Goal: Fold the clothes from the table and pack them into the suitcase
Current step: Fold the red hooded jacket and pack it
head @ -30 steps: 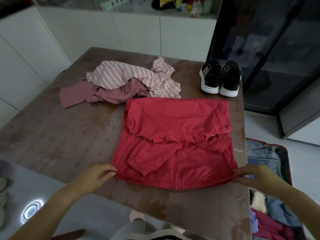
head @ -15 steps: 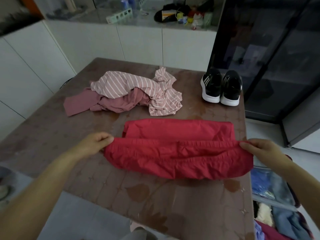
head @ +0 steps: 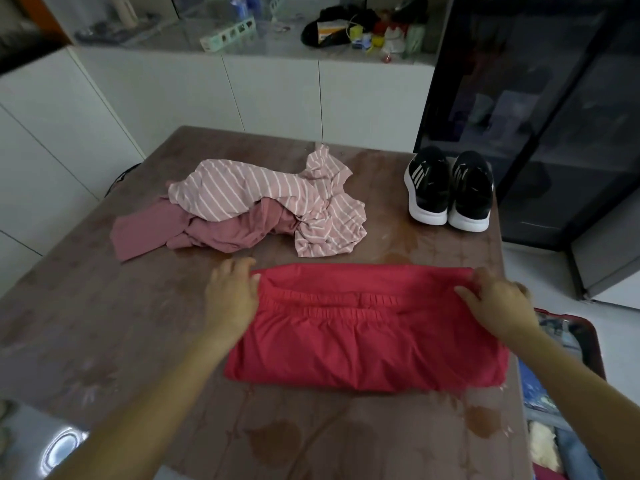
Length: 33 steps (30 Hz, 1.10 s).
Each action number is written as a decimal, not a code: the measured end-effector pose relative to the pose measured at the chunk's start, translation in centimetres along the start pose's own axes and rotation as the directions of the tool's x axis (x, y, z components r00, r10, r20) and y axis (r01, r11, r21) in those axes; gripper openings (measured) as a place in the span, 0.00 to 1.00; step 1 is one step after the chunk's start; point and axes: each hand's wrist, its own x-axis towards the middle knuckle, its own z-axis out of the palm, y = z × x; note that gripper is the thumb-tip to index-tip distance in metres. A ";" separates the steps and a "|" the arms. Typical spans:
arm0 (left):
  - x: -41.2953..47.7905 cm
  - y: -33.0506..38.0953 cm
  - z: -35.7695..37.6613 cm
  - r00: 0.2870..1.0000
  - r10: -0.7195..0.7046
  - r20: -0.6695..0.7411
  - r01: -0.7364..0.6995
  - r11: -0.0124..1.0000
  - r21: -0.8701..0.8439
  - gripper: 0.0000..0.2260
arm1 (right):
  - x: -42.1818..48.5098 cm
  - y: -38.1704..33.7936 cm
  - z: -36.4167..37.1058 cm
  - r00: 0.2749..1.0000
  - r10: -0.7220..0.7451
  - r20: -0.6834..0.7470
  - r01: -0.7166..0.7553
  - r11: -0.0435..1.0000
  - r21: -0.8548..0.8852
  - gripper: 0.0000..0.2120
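A red garment (head: pixel 367 344) lies folded in half on the brown table (head: pixel 104 334), its elastic hem now lying across the upper half. My left hand (head: pixel 230 292) pinches its far left corner. At the far right corner, my right hand (head: pixel 498 303) grips the fabric. Behind it lie a crumpled pink striped garment (head: pixel 273 195) and a plain dusty-pink one (head: pixel 214 230). The open suitcase (head: pixel 568 375) stands on the floor at the right, with folded clothes inside.
A pair of black sneakers (head: pixel 450 188) stands at the table's far right corner. White cabinets run behind the table, with a cluttered counter above. A dark glass cabinet (head: pixel 540 116) stands at the right. The floor shows at the lower left.
Both hands lifted the red garment's near hem and carried it away from me, folding the garment in half. The hem now lies near the far edge.
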 end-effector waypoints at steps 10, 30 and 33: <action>-3.5 5.6 5.7 0.772 0.451 0.448 -0.591 0.767 0.247 0.38 | -3.4 -5.8 4.7 0.705 -0.680 0.202 0.709 0.670 -0.218 0.38; -1.5 4.9 8.9 0.785 0.285 0.550 -0.420 0.897 0.135 0.39 | 0.1 -5.0 8.1 0.785 -0.531 0.319 0.599 0.781 -0.173 0.37; -1.6 4.3 6.9 0.837 0.316 0.446 -0.393 0.915 0.089 0.36 | -0.2 -5.5 7.4 0.800 -0.502 0.329 0.571 0.805 -0.162 0.36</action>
